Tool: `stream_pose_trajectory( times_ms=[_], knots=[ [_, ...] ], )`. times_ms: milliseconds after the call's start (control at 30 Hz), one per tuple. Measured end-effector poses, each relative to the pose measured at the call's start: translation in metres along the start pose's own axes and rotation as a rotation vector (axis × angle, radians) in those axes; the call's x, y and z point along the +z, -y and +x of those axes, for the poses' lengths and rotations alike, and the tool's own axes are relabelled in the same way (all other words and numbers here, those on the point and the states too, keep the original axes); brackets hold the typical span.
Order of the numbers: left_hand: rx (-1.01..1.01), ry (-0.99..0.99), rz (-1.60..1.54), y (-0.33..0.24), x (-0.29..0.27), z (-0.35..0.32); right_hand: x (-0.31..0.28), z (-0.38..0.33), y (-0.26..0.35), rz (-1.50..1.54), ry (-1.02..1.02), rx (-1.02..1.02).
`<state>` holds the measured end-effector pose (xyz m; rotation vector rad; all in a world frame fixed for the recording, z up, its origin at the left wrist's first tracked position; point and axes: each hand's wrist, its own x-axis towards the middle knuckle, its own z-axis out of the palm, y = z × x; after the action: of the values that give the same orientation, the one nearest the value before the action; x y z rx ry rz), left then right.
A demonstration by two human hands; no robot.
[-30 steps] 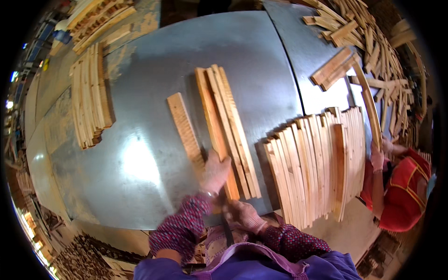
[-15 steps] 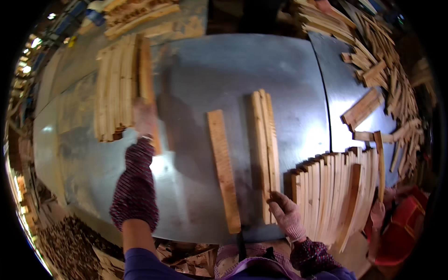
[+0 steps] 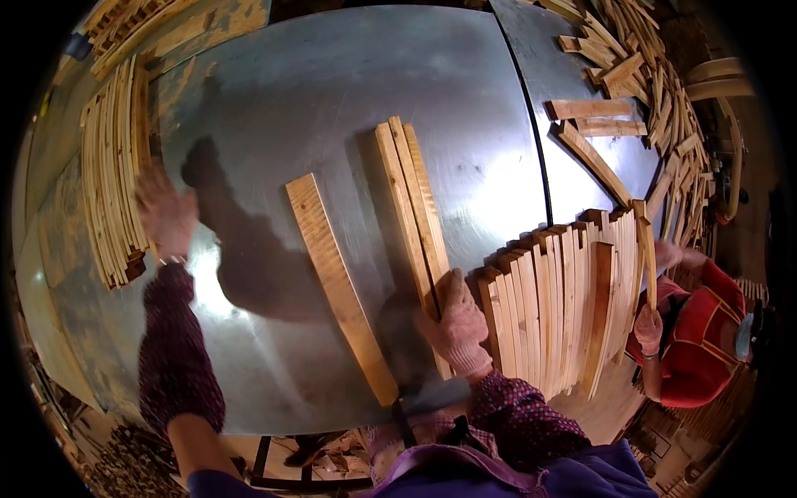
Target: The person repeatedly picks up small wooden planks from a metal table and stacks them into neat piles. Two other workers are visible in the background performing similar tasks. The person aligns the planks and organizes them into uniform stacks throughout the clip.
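Observation:
My left hand (image 3: 168,212) is spread flat, slightly blurred, by the right edge of a row of wooden slats (image 3: 112,183) on the left of the metal table. My right hand (image 3: 461,324), in a pale knitted glove, is closed over the near part of a small set of slats (image 3: 413,199) standing side by side. Its thumb lies on their left and its fingers along their right; the grip is partly hidden. Between my hands a single flat slat (image 3: 340,286) lies at a slant, touched by neither hand.
A long row of slats (image 3: 548,303) stands to my right. Past it a co-worker in red (image 3: 701,340) holds a slat (image 3: 646,257). Loose offcuts (image 3: 656,108) pile up at the far right of the metal table (image 3: 315,91). More wood (image 3: 133,33) is stacked at the far left.
My view has turned, shifting the scene leftward. My left hand has come off the slat row's edge and opened. My right hand has moved from the small set's right edge over its near part.

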<state>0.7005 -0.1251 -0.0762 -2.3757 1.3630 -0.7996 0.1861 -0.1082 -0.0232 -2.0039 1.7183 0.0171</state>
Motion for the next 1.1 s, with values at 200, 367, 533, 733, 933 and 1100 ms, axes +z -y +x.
stream_pose_trajectory(
  times_ms=[200,367,533,733,933,1100],
  knots=[
    [0.127,0.490,-0.668,-0.133,-0.172,-0.214,0.014,0.004,-0.012,0.147,-0.027,-0.004],
    [-0.298,0.366,-0.879,-0.222,-0.231,-0.305,-0.021,0.011,0.014,0.136,0.238,0.212],
    [-0.686,0.857,-1.309,-0.214,-0.283,-0.233,-0.014,0.003,-0.004,0.188,0.216,0.151],
    [-0.617,0.758,-1.701,-0.235,-0.273,-0.233,-0.023,-0.018,-0.011,0.236,0.322,0.095],
    [-0.679,0.772,-1.827,-0.237,-0.279,-0.243,-0.033,-0.031,-0.004,0.236,0.372,0.098],
    [-0.613,0.802,-1.880,-0.230,-0.267,-0.243,0.000,-0.039,0.005,0.111,0.170,0.087]
  ],
)
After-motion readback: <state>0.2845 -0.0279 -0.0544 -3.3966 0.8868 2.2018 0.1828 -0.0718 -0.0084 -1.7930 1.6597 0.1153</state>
